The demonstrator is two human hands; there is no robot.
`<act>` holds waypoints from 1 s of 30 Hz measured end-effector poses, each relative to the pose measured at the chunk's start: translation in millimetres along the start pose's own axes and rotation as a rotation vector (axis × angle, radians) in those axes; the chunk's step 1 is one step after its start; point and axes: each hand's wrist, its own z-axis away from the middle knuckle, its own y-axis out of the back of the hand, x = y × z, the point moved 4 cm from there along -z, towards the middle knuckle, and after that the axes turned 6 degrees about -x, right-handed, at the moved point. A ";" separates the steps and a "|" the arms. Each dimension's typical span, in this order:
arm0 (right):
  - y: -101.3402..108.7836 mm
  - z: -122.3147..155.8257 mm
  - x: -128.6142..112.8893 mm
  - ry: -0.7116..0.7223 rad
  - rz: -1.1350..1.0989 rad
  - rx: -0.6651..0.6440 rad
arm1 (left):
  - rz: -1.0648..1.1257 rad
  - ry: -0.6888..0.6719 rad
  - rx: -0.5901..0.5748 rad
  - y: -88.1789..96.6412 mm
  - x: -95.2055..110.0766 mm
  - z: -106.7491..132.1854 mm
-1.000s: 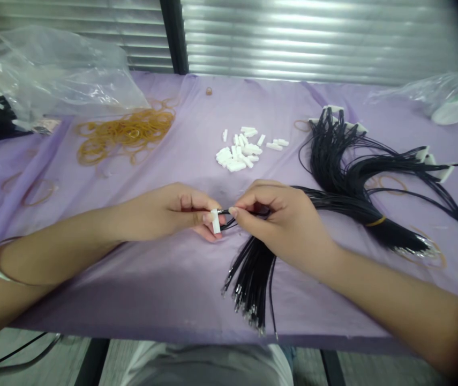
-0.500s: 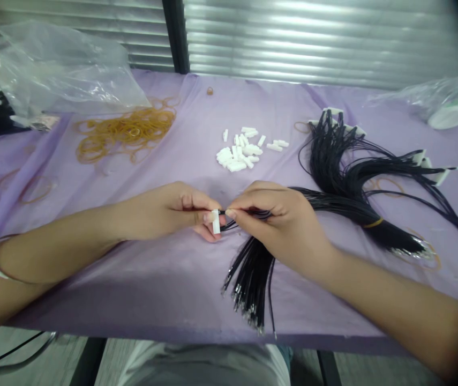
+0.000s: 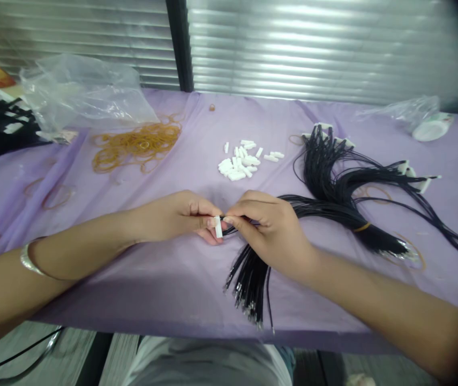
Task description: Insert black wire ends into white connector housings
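Note:
Between the thumb and fingers of my left hand [image 3: 176, 217] is a small white connector housing [image 3: 218, 227], held upright. My right hand [image 3: 271, 228] pinches a thin black wire [image 3: 229, 230] close against the housing's right side; whether its end sits inside is too small to tell. Under my right hand lies a bundle of black wires [image 3: 248, 284], its loose metal-tipped ends fanned toward the table's front edge. Farther off, in front of both hands, is a pile of loose white connector housings [image 3: 237, 163].
A heap of tan rubber bands [image 3: 136, 145] lies back left beside a clear plastic bag [image 3: 88, 96]. At right are wire bundles with white connectors [image 3: 329, 161] and a banded bundle [image 3: 377, 236]. A white roll [image 3: 433, 128] stands back right, and blinds [image 3: 313, 48] rise behind the purple tablecloth [image 3: 140, 289].
The camera view has shifted slightly, so the table appears lower. My right hand's fingertips are now nearer the white connector housing, with less wire showing between the hands.

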 end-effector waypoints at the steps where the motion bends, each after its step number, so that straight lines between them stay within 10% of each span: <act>1: 0.0 -0.2 0.1 -0.001 0.005 -0.006 | 0.016 0.004 -0.001 -0.4 -0.1 0.2; 8: 8.7 0.4 10.8 -0.171 -0.020 -0.046 | 0.047 0.054 0.045 -2.0 4.5 3.7; 15: 19.1 2.8 -1.4 0.199 0.250 0.004 | 0.125 0.077 0.066 -1.5 4.1 5.3; 30: 6.8 -1.9 0.8 0.101 0.246 -0.126 | 0.053 0.036 0.031 -2.9 7.5 4.6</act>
